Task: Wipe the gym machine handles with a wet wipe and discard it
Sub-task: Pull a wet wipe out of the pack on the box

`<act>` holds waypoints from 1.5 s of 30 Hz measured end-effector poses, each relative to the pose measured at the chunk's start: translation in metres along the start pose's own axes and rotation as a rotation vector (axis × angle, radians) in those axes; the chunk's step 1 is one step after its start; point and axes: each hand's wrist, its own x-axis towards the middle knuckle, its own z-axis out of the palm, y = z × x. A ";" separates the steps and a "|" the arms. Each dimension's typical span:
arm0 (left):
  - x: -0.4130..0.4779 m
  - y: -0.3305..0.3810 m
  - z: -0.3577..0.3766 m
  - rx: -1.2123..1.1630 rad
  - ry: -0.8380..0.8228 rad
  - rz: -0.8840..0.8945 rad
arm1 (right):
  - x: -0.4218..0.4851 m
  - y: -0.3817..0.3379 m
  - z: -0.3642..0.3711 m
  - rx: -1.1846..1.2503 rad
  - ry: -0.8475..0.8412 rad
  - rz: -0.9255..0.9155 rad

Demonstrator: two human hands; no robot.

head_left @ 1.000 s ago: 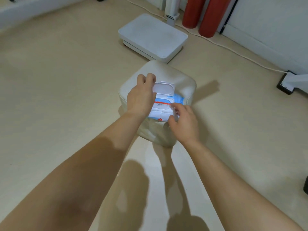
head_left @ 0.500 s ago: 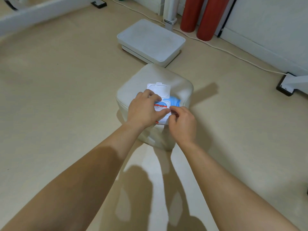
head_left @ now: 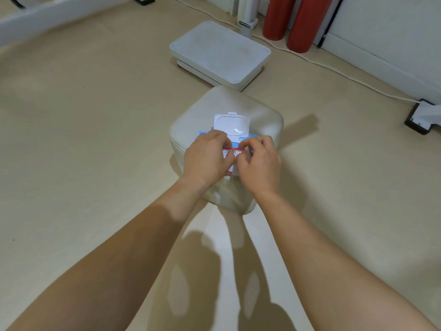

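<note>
A blue and white pack of wet wipes [head_left: 232, 149] lies on top of a cream padded stool [head_left: 257, 111], its white flip lid [head_left: 231, 124] standing open at the far side. My left hand [head_left: 206, 158] rests on the left half of the pack with its fingers curled down over it. My right hand [head_left: 259, 161] sits on the right half, its curled fingertips pinching at the pack's opening. Whether a wipe is between the fingers is hidden. No gym machine handle is in view.
A flat white platform [head_left: 219, 53] lies on the beige floor just beyond the stool. Two red cylinders [head_left: 293, 22] stand at the back wall, with a white cable [head_left: 334, 68] running along the floor to a black-footed white base [head_left: 422, 118] at right.
My left hand came off the lid and down onto the pack's left side. The lid stays open. My right hand shifted up to the opening, and the camera moved closer.
</note>
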 end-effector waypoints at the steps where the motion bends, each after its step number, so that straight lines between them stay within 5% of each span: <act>1: 0.000 0.002 0.001 -0.001 0.006 -0.016 | 0.001 0.000 0.001 -0.010 -0.006 0.001; 6: 0.004 0.006 -0.004 -0.150 -0.047 -0.174 | 0.006 0.004 0.000 -0.043 -0.046 -0.021; 14: 0.007 -0.007 -0.011 -0.175 -0.172 -0.019 | 0.008 0.004 -0.002 -0.032 -0.069 0.026; 19: 0.008 0.008 -0.006 -0.076 -0.124 -0.077 | 0.005 0.000 -0.002 0.162 -0.139 0.193; 24: 0.014 0.000 -0.010 -0.234 -0.139 -0.180 | 0.008 -0.011 -0.009 0.315 -0.159 0.283; 30: 0.014 -0.016 -0.019 -0.608 -0.050 -0.372 | 0.017 -0.003 -0.008 -0.063 -0.125 0.009; 39: 0.014 -0.022 -0.014 -0.619 0.007 -0.415 | 0.033 -0.014 -0.004 -0.529 -0.168 -0.423; 45: 0.016 -0.027 -0.011 -0.630 0.011 -0.405 | 0.041 -0.023 0.001 -0.763 -0.219 -0.543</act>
